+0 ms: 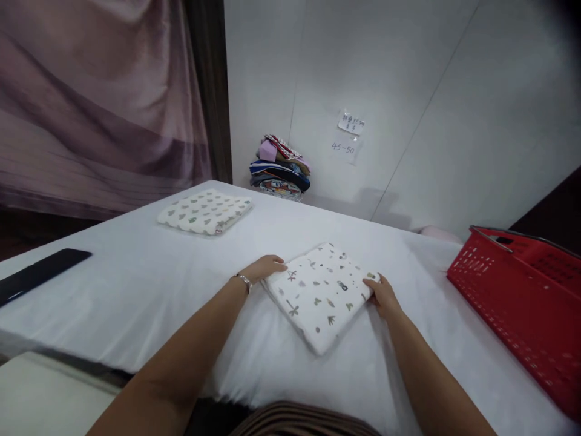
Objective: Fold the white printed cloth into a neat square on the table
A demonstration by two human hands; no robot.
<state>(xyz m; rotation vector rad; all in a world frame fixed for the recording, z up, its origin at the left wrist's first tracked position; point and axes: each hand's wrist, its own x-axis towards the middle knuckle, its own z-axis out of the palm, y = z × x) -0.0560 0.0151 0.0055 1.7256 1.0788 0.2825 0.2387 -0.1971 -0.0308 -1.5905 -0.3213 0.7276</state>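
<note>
In front of me a folded white cloth (322, 290) with small printed plants and shapes lies turned cornerwise on a white-covered table. My left hand (269, 267), with a bracelet at the wrist, grips its left edge, thumb on top and the other fingers mostly hidden. Its right corner is pinched by my right hand (380, 293), thumb above and fingers partly underneath. Farther back to the left rests a second folded white cloth (204, 212) with a green leaf print, untouched by either hand.
A red perforated plastic basket (521, 297) stands on the right. At the left edge lies a flat black object (40, 272). Folded fabrics (280, 168) are stacked behind the table, by a wall with paper notes (349, 124). A pinkish curtain (100, 109) hangs at left.
</note>
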